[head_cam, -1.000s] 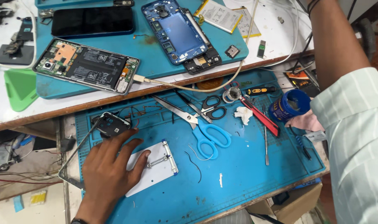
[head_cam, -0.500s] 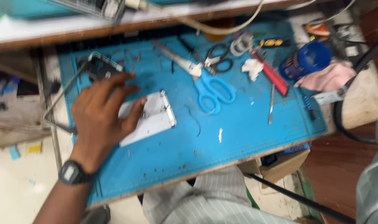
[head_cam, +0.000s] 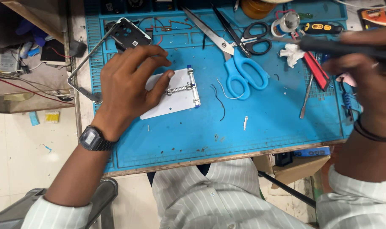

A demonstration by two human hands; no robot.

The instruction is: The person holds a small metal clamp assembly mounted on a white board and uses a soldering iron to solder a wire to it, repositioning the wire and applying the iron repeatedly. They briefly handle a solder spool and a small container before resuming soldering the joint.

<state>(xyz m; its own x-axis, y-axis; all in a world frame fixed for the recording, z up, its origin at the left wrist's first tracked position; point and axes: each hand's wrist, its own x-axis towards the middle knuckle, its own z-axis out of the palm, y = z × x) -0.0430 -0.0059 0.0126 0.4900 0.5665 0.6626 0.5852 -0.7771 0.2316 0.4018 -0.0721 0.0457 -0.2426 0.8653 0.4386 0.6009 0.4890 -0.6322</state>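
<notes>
- Two hands busy: your left hand [head_cam: 125,87] presses spread fingers [head_cam: 161,80] onto the white holder plate [head_cam: 176,95].
- Your right hand [head_cam: 366,72] grips a dark pen-like tool [head_cam: 341,47]; next, steady its tip over the plate.

White clamp plate under the left fingers, dark tool in the right

The white holder plate [head_cam: 176,95] lies flat, tilted, its spring-loaded metal rail just beyond the fingertips [head_cam: 169,74] resting on its near corner. A dark slim tool [head_cam: 349,48] lies level, gripped among the right fingers [head_cam: 362,68], tip leftward.
</notes>
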